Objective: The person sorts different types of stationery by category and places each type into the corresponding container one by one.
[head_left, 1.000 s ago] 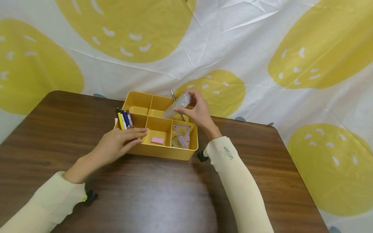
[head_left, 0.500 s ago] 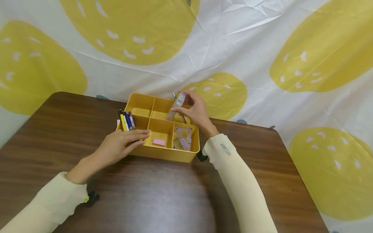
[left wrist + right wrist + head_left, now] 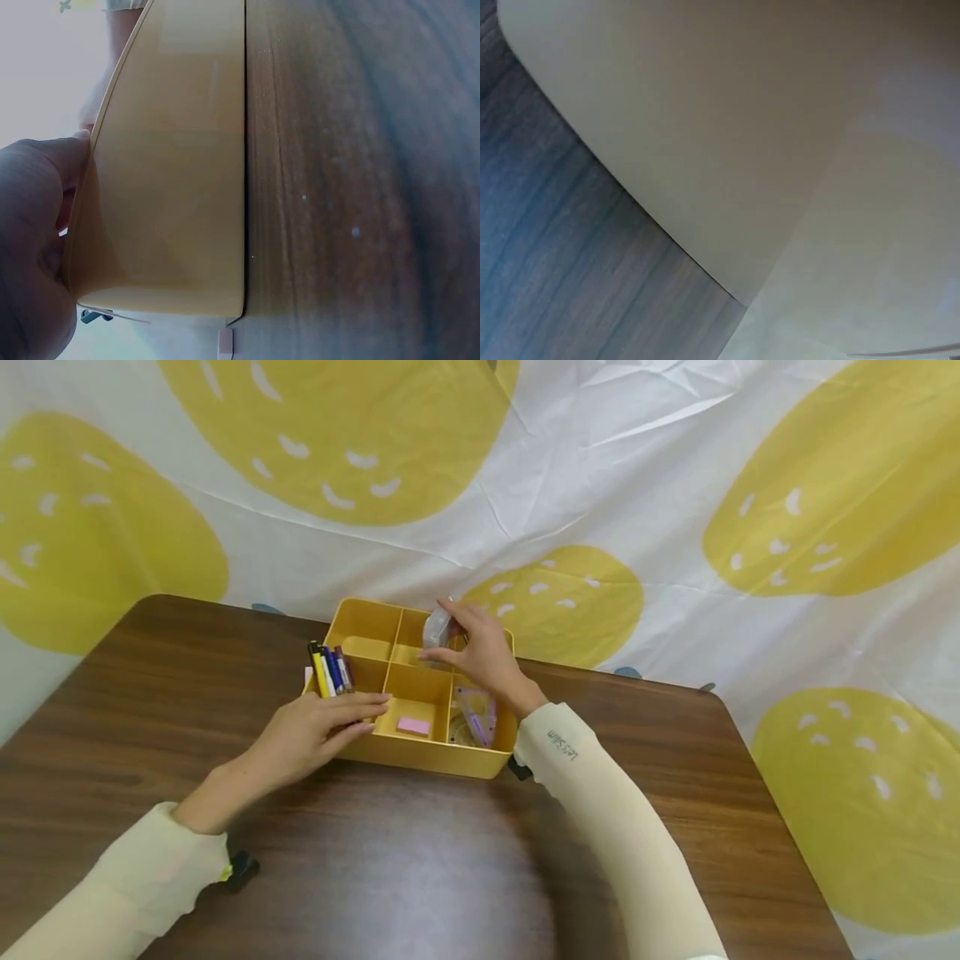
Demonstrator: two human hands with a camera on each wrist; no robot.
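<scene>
A yellow organizer box (image 3: 427,762) with several compartments stands on the table. My right hand (image 3: 483,652) is over its back row, thumb and fingers pinching a translucent whitish plastic piece (image 3: 437,628) above the back middle compartment. My left hand (image 3: 315,727) rests on the front rim near the left corner, its fingers fairly straight. The left wrist view shows that hand's thumb (image 3: 67,154) along the rim. Several pens (image 3: 328,670) stand in the front left compartment. A pink block (image 3: 413,726) lies in the front middle one, and a clear set square (image 3: 477,714) in the front right.
The box's wall (image 3: 667,135) fills much of the right wrist view. Brown wooden table (image 3: 405,868) lies before and beside the box. Behind it hangs a white cloth (image 3: 585,468) with yellow lemon-like shapes.
My right hand has moved left with the translucent piece, from near the back right compartment to over the back middle one. The left hand has kept its place on the rim.
</scene>
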